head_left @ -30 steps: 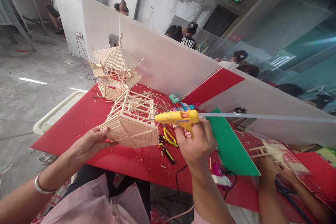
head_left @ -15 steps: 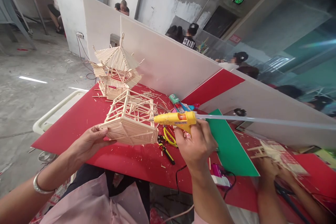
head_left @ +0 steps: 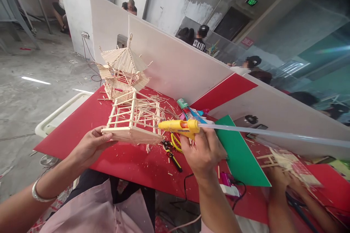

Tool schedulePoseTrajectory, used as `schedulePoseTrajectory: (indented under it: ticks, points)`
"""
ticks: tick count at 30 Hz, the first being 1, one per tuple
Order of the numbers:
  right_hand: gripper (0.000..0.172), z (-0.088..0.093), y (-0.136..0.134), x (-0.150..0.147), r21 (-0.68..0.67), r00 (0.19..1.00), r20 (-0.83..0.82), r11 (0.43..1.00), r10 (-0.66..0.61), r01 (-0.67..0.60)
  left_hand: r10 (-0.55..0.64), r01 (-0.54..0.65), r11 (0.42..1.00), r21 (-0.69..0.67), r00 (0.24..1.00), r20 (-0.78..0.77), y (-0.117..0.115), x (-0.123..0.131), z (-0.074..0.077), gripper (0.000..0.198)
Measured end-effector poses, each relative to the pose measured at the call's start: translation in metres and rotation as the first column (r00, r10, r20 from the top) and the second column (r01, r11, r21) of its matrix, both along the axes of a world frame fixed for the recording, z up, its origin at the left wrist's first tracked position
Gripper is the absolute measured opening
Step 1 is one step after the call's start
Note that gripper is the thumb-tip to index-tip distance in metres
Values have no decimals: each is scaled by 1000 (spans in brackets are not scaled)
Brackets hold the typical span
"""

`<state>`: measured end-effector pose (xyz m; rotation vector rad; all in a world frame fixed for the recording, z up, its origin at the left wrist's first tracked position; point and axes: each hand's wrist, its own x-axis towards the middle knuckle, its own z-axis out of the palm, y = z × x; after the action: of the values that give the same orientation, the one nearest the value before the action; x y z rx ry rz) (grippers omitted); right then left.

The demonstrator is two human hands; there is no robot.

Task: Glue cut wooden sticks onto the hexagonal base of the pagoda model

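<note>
My left hand (head_left: 91,145) grips the left edge of a wooden stick frame (head_left: 132,131), thumb on top and fingers beneath. The frame has a flat base of sticks with open posts and rails above it, and is held over the red table. In my right hand (head_left: 203,151) is a yellow glue gun (head_left: 179,126) with a long clear glue stick out of its back. Its nozzle is at the frame's right side; whether it touches cannot be made out. Behind the frame stands a tiered stick pavilion (head_left: 124,65) with a pointed roof.
Loose sticks (head_left: 157,98) lie on the red table (head_left: 76,127). Black-and-yellow pliers (head_left: 173,158) and a green board (head_left: 240,153) are near my right hand. A white partition (head_left: 169,62) runs behind. Another person's hands (head_left: 284,178) work at the right.
The stick frame has tipped so that its underside shows less and its open posts show more. The glue gun has shifted slightly left, still in my right hand.
</note>
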<state>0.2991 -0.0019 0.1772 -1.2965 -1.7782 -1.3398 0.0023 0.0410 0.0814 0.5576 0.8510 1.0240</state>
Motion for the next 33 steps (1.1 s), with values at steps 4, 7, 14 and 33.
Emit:
schedulePoseTrajectory:
  ticks: [4,7,14,33]
  points:
    - [36,-5,-4,4,13,1000,5,1000,-5,5,28,-27,999,46,999,-32,-1,1,-1,35]
    - [37,-12,-6,12,25,998,-64,999,-19,21,82,-81,993,90,997,0,0,2,-8,38]
    - [32,-12,-5,21,28,986,-147,997,-73,77,153,-151,976,154,988,2,6,1,-19,36]
    - [29,-7,4,8,13,986,-164,1000,-6,8,97,-104,970,218,994,43,7,-7,-27,35]
